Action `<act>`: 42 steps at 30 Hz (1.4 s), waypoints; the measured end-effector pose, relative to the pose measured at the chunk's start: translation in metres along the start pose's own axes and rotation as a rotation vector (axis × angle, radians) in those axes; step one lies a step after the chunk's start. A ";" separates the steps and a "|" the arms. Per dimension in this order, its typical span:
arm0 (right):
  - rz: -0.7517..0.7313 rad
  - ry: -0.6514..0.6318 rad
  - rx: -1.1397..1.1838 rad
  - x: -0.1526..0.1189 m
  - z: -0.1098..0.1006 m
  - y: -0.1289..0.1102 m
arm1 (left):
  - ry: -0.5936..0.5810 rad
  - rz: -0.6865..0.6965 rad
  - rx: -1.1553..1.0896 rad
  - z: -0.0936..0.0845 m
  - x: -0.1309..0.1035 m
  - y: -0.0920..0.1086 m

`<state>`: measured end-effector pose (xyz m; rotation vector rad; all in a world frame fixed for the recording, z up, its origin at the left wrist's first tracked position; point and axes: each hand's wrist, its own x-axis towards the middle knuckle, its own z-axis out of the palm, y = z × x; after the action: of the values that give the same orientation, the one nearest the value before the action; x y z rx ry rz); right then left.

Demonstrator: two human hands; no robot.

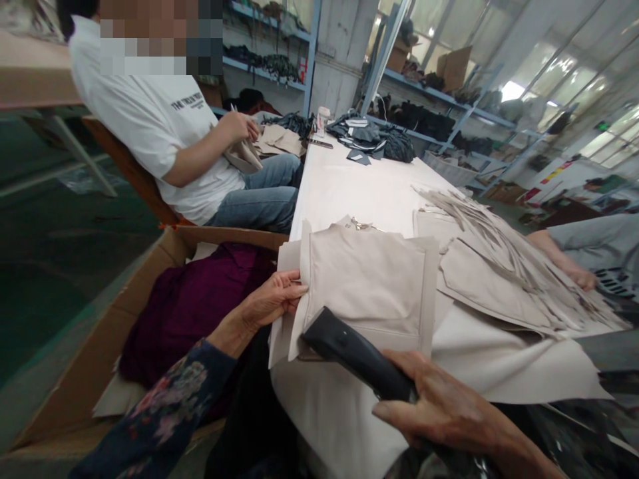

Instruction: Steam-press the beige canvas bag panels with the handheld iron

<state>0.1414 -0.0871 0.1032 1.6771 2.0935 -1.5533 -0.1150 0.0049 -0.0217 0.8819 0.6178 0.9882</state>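
A beige leather-like bag piece [367, 273] with a stitched pocket panel and metal hardware at its top lies at the near end of the white table. My left hand [274, 297] pinches its left edge between thumb and fingers. In my right hand [434, 396] is a black hand-held tool [357, 349], shaped like a hair dryer. The tool's wide end is over the piece's lower left corner; whether they touch I cannot tell. Further beige sheets show under the piece's left side.
Beige bag pieces and straps [499, 266] are piled to the right, by another person's hand [582, 276]. On my left stands a cardboard box [64, 392] holding purple cloth [190, 306]. A seated co-worker [150, 126] handles beige material. Dark bundles [369, 136] lie on the white table [344, 186].
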 end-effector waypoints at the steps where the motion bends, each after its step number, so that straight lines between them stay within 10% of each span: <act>1: -0.023 -0.003 0.004 0.003 0.002 -0.003 | 0.001 -0.003 0.004 0.000 0.000 0.000; 16: 0.140 0.270 -0.041 -0.045 0.027 0.011 | 0.050 0.018 -0.072 0.000 0.002 0.001; 27: -0.014 0.328 -0.149 -0.020 0.061 -0.008 | 0.081 0.049 0.073 0.009 0.000 0.001; 37: -0.035 0.455 0.167 -0.048 0.044 0.000 | 0.377 0.446 1.335 0.064 -0.050 -0.022; 42: -0.034 0.528 0.184 -0.062 0.052 0.020 | 0.196 0.437 1.721 0.073 -0.060 -0.029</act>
<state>0.1551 -0.1695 0.1001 2.3441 2.2588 -1.4699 -0.0705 -0.0820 -0.0056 2.5105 1.5267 0.7512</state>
